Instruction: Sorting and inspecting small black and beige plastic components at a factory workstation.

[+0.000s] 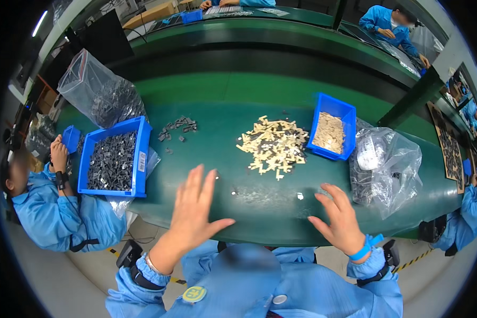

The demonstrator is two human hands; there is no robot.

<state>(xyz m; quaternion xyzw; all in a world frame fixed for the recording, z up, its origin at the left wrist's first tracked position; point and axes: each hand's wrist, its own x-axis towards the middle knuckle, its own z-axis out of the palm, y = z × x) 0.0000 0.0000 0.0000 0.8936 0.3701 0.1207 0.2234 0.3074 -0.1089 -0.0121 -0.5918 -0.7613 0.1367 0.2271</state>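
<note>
My left hand [193,209] is spread flat over the near part of the green table, fingers stretched away from me and nothing in it. On the other side, my right hand [337,218] is also open and bare, its thumb apart from its fingers. Between and beyond the hands lies a loose heap of small cream and dark parts [274,142]. A few tiny pale bits, one a white piece [300,196] near my right thumb, lie on the table. A smaller cluster of dark grey parts [180,126] sits farther left, beyond my left fingertips.
On the left stands a blue bin [142,175] of dark parts, with a clear bag [103,95] of dark pieces behind it. At right, a blue bin [350,111] holds beige parts beside a clear plastic bag [389,169]. Co-workers sit left, right and across the green table [206,159].
</note>
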